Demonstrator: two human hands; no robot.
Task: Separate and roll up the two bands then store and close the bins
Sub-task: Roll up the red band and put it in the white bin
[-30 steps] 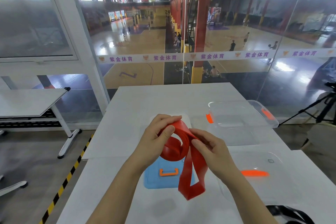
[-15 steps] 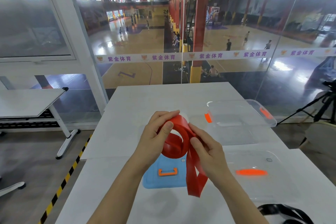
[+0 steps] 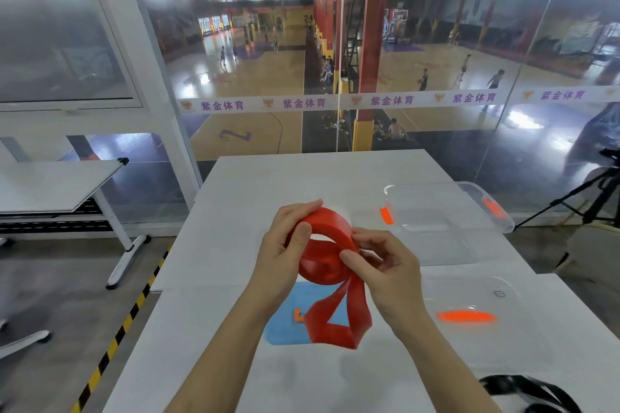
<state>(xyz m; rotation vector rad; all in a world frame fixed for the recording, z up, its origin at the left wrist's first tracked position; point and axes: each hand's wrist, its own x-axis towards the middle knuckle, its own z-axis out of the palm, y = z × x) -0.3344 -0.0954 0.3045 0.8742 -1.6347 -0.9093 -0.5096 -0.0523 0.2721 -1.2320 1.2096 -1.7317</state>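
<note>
While my left hand [image 3: 285, 258] pinches the coiled red band [image 3: 327, 256] and my right hand [image 3: 385, 273] grips its outer wrap, both above the table [image 3: 335, 178], I should keep each turn snug and edges aligned as the hanging tail feeds in

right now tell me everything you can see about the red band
The red band is a flat, wide strip, smooth and rubbery looking. Its upper part is wound into a loose coil with an open centre, held above the white table. The left hand pinches the coil's left side, and the right hand presses its right edge. The unrolled tail hangs below as a twisted loop in front of a blue lid.
</note>
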